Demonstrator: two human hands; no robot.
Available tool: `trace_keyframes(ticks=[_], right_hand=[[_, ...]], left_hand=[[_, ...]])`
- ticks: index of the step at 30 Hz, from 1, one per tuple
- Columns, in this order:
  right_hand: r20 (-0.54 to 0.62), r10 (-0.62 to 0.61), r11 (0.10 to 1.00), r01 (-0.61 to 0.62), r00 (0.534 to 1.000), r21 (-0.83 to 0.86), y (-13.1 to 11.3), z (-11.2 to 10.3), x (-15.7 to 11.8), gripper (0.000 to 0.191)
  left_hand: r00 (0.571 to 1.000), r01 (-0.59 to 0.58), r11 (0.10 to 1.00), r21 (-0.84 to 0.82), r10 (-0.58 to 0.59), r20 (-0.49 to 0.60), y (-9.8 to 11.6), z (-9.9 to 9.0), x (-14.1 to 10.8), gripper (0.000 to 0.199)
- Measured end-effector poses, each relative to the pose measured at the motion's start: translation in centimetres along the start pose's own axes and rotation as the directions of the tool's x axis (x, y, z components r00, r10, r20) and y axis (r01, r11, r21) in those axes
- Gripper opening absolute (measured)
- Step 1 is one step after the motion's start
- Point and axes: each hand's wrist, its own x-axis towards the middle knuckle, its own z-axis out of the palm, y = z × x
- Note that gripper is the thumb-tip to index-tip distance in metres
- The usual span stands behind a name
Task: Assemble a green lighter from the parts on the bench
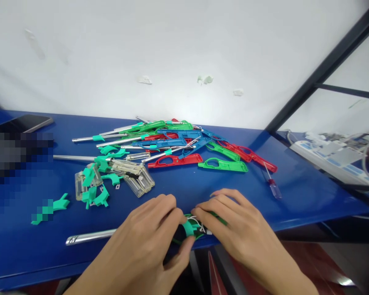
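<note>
At the table's front edge lies a green lighter casing point(176, 241), largely hidden under my hands, with a metal tube point(90, 237) reaching out to the left. My left hand point(155, 233) pinches a teal trigger piece point(189, 228) in the casing between thumb and forefinger. My right hand point(230, 221) is on the casing's right part, fingertips together beside thin white wires point(198, 223); a small white piece shows under the fingers.
Behind are piled red, blue and green casings point(223, 164) with metal tubes. Clear fuel tanks point(133, 185) and teal triggers point(101, 196) lie left. A screwdriver point(274, 188) lies right, near a black frame point(318, 73). A phone point(27, 122) is far left on the blue table point(110, 268).
</note>
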Motion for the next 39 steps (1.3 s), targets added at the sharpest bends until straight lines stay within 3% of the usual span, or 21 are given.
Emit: trace_keyframes(ticks=[6,15,25,39], right_hand=[[0.082,0.042,0.978,-0.058,0.996,0.201,0.5,-0.3,-0.3,0.031],[0.013,0.018,0.999,-0.019,1.0,0.033,-0.1,0.4,0.3,0.041],[-0.005,0.134,0.977,-0.131,0.991,0.167,0.4,1.8,-0.7,0.029],[-0.008,0.196,0.92,-0.181,0.981,0.348,0.9,2.3,-0.7,0.023]], left_hand=[[1.0,-0.007,1.0,0.027,0.007,-0.007,0.2,-0.2,0.3,0.013],[1.0,0.001,0.998,0.059,-0.001,0.005,0.0,-0.2,0.2,0.019],[1.0,0.023,1.0,0.016,-0.023,-0.005,0.0,-0.1,0.1,0.012],[1.0,0.022,0.997,-0.079,-0.021,0.013,-0.3,-0.2,0.3,0.009]])
